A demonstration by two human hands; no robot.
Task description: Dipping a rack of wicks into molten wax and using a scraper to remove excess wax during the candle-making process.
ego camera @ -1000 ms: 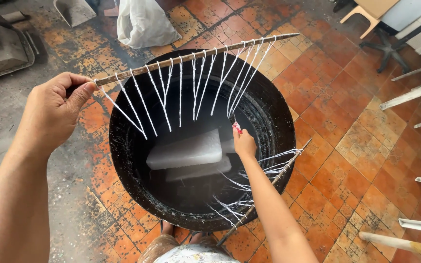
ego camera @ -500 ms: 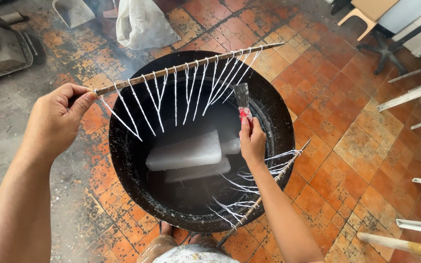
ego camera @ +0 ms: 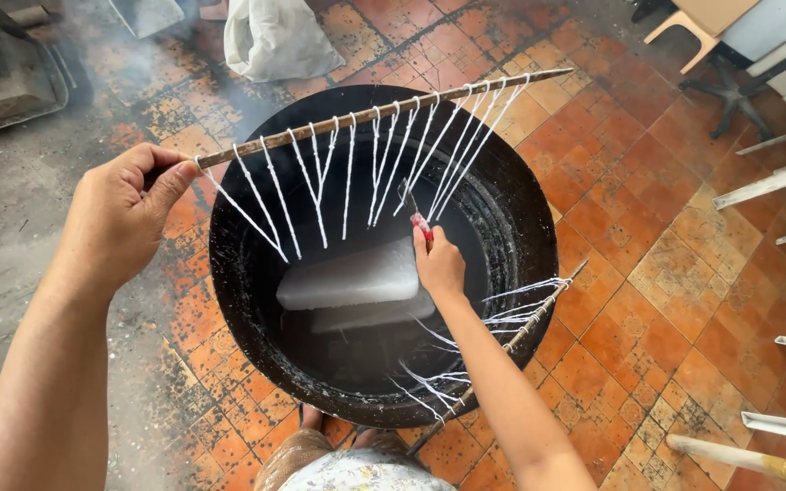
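Observation:
My left hand point(ego camera: 129, 214) grips one end of a thin wooden stick point(ego camera: 384, 111) held level over a big black pan point(ego camera: 520, 209). Several white waxed strings point(ego camera: 357, 177) hang from the stick into the pan. My right hand point(ego camera: 438, 264) holds a small red-handled blade point(ego camera: 416, 214) up among the strings near the middle. White wax slabs point(ego camera: 349, 275) lie in the dark liquid in the pan. A second stick with white strings point(ego camera: 493, 350) rests across the pan's right rim.
The pan stands on orange patterned floor tiles point(ego camera: 648, 236). A white bag point(ego camera: 275, 36) lies behind it. A grey metal tray point(ego camera: 2, 82) is at the far left. Chair legs point(ego camera: 775, 173) and white poles point(ego camera: 775, 427) are at the right. My feet point(ego camera: 320, 423) touch the pan's near rim.
My right hand has moved left and lowered the blade, from beside the rightmost strings to among the middle ones. The stick has shifted slightly right and up in view.

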